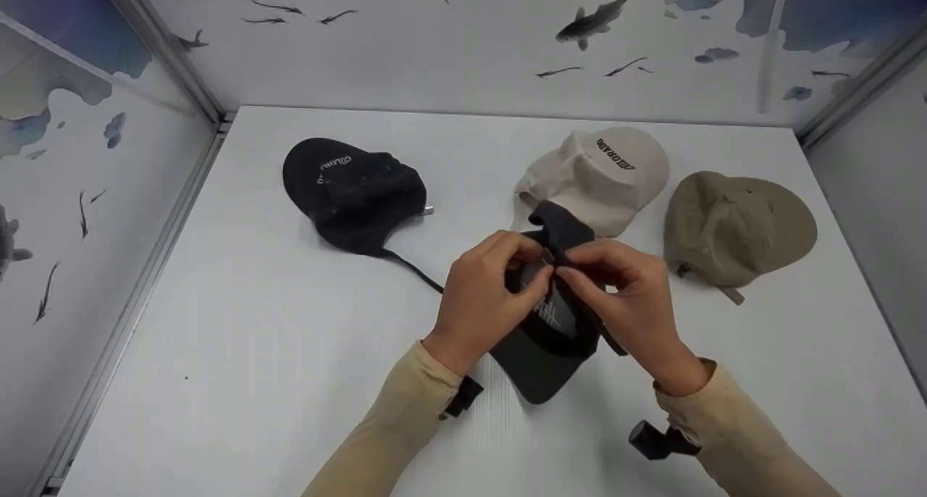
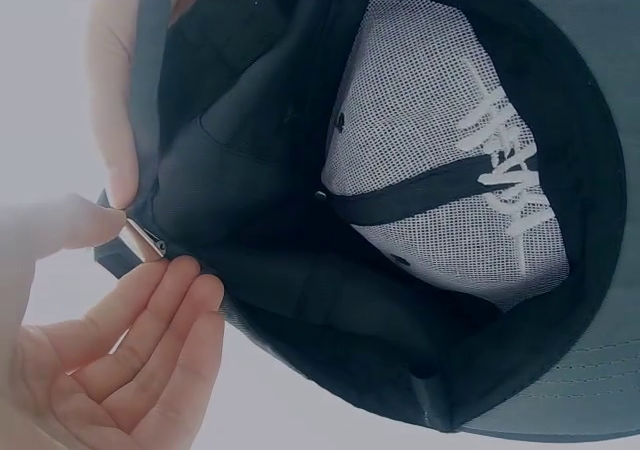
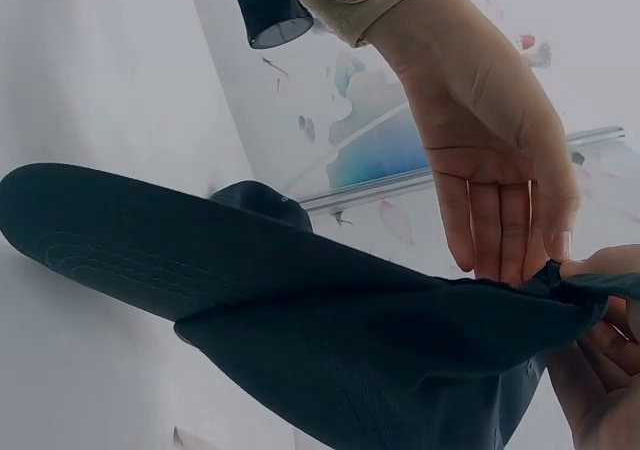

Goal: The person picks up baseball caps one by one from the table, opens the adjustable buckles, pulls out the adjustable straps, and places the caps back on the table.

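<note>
A dark grey cap hangs upturned between my two hands, its brim toward me and its mesh-lined inside showing with pale stitching. At its back opening, my left hand pinches the small metal buckle between thumb and fingers. Right beside it, my right hand pinches the strap close to that buckle. In the right wrist view the cap's brim points left. How far the strap passes through the buckle cannot be made out.
On the white table, a black cap lies at the back left, its strap trailing toward my left hand. A cream cap sits behind the held cap, and an olive-brown cap lies to the right. Printed panels enclose the table.
</note>
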{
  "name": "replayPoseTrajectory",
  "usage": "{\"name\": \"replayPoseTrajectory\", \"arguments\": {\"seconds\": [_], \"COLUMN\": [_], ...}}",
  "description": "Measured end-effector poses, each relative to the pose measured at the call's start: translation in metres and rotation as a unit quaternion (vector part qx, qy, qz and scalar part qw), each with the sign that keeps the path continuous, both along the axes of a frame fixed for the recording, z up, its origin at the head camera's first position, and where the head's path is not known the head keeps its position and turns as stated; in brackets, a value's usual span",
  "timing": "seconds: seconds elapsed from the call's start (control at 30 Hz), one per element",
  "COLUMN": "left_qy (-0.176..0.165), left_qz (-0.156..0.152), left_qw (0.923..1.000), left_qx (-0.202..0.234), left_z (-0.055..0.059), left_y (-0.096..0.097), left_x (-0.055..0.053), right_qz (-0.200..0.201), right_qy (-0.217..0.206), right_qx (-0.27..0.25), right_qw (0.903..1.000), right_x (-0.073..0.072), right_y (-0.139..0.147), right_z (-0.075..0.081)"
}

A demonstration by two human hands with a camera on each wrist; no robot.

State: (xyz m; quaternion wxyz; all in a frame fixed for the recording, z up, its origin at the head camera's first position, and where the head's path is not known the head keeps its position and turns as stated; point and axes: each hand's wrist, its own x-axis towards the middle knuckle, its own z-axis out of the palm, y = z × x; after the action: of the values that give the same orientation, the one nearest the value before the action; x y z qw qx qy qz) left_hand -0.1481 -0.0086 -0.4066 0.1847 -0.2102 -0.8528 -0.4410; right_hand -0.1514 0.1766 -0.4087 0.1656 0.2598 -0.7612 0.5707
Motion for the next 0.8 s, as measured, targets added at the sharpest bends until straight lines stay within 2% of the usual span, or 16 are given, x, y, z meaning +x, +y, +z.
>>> {"name": "replayPoseTrajectory", "arguments": {"seconds": [0.43,0.67,0.8], "left_qy": [-0.009,-0.015,-0.035], "left_qz": [-0.001,0.017,-0.002], "left_qw": [0.9999,0.9995,0.9993], "left_qx": [0.009,-0.022,-0.014], "left_z": [-0.0002,0.0008,0.0016], "left_y": [-0.0009,-0.0064,-0.0083], "left_x": [0.0003,-0.0029,-0.0043], "right_qz": [0.003,0.014,0.013], "right_qy": [0.010,0.014,0.003], "right_qx": [0.009,0.015,0.016], "right_qw": [0.9999,0.9997,0.9998], "right_x": [0.0007,0.0030,0.0020], "right_y": [-0.0016,-0.0006,0.0002], "right_z": [-0.0017,-0.0024,-0.0027]}}
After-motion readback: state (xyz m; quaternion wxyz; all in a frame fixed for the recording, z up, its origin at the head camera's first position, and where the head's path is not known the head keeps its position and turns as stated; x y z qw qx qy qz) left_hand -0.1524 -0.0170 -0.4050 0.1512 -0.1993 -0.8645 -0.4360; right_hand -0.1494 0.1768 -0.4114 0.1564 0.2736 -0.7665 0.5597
